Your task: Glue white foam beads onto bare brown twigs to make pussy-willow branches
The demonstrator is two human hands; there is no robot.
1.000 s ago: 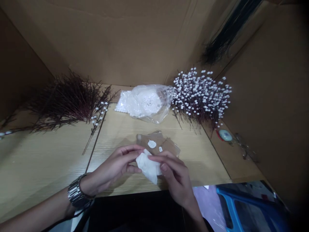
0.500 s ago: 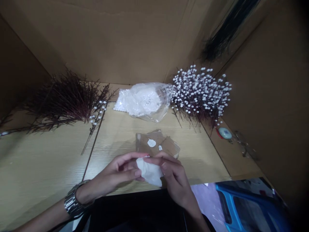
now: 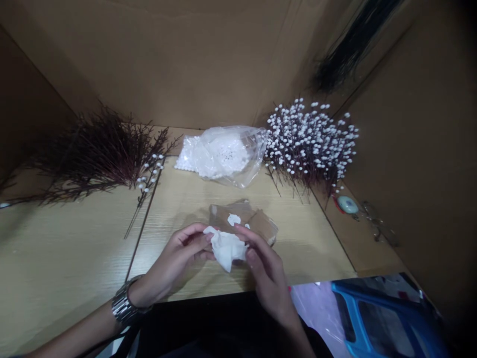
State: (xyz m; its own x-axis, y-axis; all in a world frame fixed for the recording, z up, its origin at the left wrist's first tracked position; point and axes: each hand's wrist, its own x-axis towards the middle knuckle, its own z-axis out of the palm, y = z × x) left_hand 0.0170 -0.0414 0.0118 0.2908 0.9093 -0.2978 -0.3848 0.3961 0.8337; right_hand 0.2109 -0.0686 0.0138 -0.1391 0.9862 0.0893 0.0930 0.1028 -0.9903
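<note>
A crumpled white tissue (image 3: 226, 250) hangs between my two hands, above the front of the pale wooden table (image 3: 179, 199). My left hand (image 3: 182, 256), with a metal watch (image 3: 126, 302) on its wrist, pinches the tissue's left side. The right edge is gripped between the thumb and fingers of my right hand (image 3: 266, 268). Just beyond the hands lies a torn piece of brown cardboard (image 3: 261, 223) bearing a round white patch (image 3: 234, 219) and a smaller white spot, partly covered by my right fingers.
A clear bag of white beads (image 3: 223, 154) lies at the back centre. Bare dark twigs (image 3: 100, 154) are heaped at left, white-tipped stems (image 3: 309, 139) at right. A pale green oval object (image 3: 348, 204) is near the right cardboard wall (image 3: 410, 149). Below right is a blue plastic stool (image 3: 354, 318).
Both hands have moved slightly up and away from the body with the tissue. The tissue is more bunched and its shape has changed, with a point hanging down at the middle.
</note>
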